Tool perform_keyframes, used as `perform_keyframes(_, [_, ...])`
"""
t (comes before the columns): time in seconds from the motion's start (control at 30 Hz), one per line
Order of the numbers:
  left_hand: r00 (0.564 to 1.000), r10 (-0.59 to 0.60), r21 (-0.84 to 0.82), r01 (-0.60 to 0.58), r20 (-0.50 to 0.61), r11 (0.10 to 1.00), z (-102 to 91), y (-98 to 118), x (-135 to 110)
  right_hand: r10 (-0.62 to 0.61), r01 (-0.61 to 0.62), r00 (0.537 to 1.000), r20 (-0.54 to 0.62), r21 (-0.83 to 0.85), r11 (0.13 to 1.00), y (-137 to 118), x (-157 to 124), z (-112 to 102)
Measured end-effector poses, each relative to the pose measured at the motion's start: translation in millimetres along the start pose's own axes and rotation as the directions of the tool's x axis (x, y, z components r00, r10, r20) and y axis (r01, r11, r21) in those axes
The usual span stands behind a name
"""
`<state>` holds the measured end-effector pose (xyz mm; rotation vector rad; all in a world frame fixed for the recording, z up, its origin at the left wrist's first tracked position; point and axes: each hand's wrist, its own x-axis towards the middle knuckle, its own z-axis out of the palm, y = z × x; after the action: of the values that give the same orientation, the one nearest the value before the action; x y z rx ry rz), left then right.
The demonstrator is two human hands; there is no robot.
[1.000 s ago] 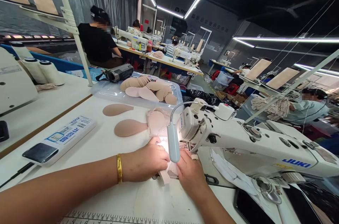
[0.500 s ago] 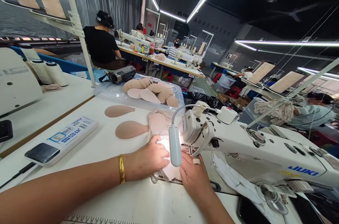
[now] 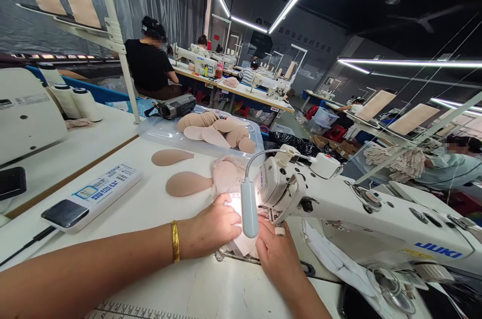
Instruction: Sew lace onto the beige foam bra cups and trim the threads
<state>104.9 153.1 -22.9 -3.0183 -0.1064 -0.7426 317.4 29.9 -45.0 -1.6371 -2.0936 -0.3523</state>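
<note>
Light pink fabric (image 3: pixel 226 174) with a lacy edge lies beside the sewing machine head (image 3: pixel 276 186). My left hand (image 3: pixel 213 226), with a gold bracelet at the wrist, has its fingers curled down and closed on this fabric. My right hand (image 3: pixel 278 251) rests with its fingers stretched flat on the fabric by the needle area, a pale band around one finger. A grey lamp (image 3: pixel 248 208) on a bendy neck shines on the work and covers part of it. The needle and the fingertips of my right hand are hidden. Two beige teardrop-shaped pads (image 3: pixel 188 184) lie left of the fabric.
Behind stands a clear plastic tray (image 3: pixel 158 130) with several beige pads and a dark strapped device (image 3: pixel 175 106). A white power bank (image 3: pixel 94 198) lies at left. White cloth (image 3: pixel 331 253) lies under the machine arm. A ruler (image 3: pixel 139 311) marks the front edge. Co-workers sit farther off.
The whole view has shifted slightly to the right. Both hands stay at the fabric in nearly the same pose.
</note>
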Motion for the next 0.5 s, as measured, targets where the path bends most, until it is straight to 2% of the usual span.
perform_keyframes(0.2, [0.999,0.007,-0.016,-0.007,-0.033,1.000,-4.8,0.5,3.0,0.049,-0.044,0.993,-0.107,0.052,0.998,-0.9,0.9,-8.0])
perform_keyframes(0.5, [1.000,-0.013,-0.031,0.013,-0.017,0.999,-7.9,5.7,1.8,0.033,-0.032,0.990,-0.134,0.011,0.999,1.2,0.6,-4.5])
